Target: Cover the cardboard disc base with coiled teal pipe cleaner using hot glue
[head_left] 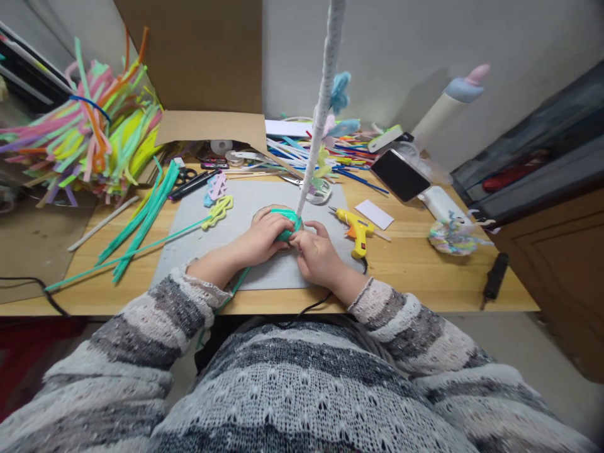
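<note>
A round base covered in green pipe cleaner (283,217) lies on the grey mat (189,251), with a tall white wrapped rod (321,100) rising from it. My left hand (264,236) is closed over the left side of the base. At the foot of the rod, my right hand (318,251) pinches the green pipe cleaner; its fingertips are partly hidden. A loose green strand (240,280) trails toward me under my left wrist. Blue, pink and yellow fuzzy shapes are attached along the rod, among them a blue flower (340,91).
Right of my hands lies a yellow glue gun (356,229) with its cord, near a white card (374,214) and a phone (400,175). Green pipe cleaners (141,220) lie at left below a large colourful bundle (94,132). A screwdriver-like tool (495,277) is far right.
</note>
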`<state>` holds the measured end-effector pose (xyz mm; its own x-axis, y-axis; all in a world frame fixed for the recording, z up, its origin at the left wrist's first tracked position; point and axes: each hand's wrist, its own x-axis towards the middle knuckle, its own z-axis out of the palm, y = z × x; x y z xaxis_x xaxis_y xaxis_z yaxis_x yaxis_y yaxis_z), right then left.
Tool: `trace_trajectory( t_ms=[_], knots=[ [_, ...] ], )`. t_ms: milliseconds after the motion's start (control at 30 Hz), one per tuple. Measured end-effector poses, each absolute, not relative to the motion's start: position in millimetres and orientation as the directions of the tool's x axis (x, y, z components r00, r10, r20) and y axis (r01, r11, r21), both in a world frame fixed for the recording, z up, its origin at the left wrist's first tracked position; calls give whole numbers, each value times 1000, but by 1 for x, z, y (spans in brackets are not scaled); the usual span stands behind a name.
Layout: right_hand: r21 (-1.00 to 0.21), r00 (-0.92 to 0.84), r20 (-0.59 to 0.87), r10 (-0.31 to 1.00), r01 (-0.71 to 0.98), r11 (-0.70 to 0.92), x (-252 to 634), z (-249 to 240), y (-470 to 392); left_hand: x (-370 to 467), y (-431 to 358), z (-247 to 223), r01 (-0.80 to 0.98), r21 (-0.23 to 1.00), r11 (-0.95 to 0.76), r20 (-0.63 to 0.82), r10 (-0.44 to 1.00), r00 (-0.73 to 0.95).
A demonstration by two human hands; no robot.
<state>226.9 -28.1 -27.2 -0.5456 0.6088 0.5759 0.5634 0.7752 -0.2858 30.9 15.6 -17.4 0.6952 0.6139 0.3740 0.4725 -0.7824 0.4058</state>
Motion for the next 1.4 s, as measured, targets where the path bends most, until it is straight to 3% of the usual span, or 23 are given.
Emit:
trace_trajectory(
  t_ms=[167, 267, 433, 600, 700, 833, 1000, 1167, 1300, 1400],
  knots=[
    [-370, -553, 588, 590, 465, 805, 233, -29, -25, 32, 17, -17, 452, 435, -779, 373, 613, 697],
    [-502, -469, 603, 645, 405, 764, 235, -29, -22, 30, 17, -13, 463, 462, -757, 336, 632, 698],
    [-772, -149, 537, 831, 311, 554, 235, -28, -20, 17, 16, -5, 548, 439, -712, 262, 685, 680],
    [-908, 30, 347, 937, 259, 328, 236, -30, -19, -1, 20, 1, 633, 481, -606, 144, 767, 625],
    [-950, -10, 199, 980, 244, 195, 236, -30, -24, -8, 22, 4, 647, 511, -566, 62, 775, 629],
    [-987, -19, 108, 994, 118, 109, 233, -23, -34, -6, 17, 7, 640, 507, -578, 63, 765, 641],
    [-994, -76, -11, 997, -112, -19, 228, -15, -34, 8, 5, 6, 744, 497, -447, 35, 867, 498],
    [-964, -140, 29, 990, -264, -10, 223, -16, -25, 29, -10, 1, 868, 424, -256, 68, 965, 252],
    [-957, -152, 76, 985, -288, 30, 221, -20, -14, 38, -19, 1, 918, 326, -227, 59, 974, 220],
    [-975, -133, 155, 979, -183, 129, 226, -20, -7, 37, -22, 0, 929, 296, -223, 35, 974, 223]
  ],
)
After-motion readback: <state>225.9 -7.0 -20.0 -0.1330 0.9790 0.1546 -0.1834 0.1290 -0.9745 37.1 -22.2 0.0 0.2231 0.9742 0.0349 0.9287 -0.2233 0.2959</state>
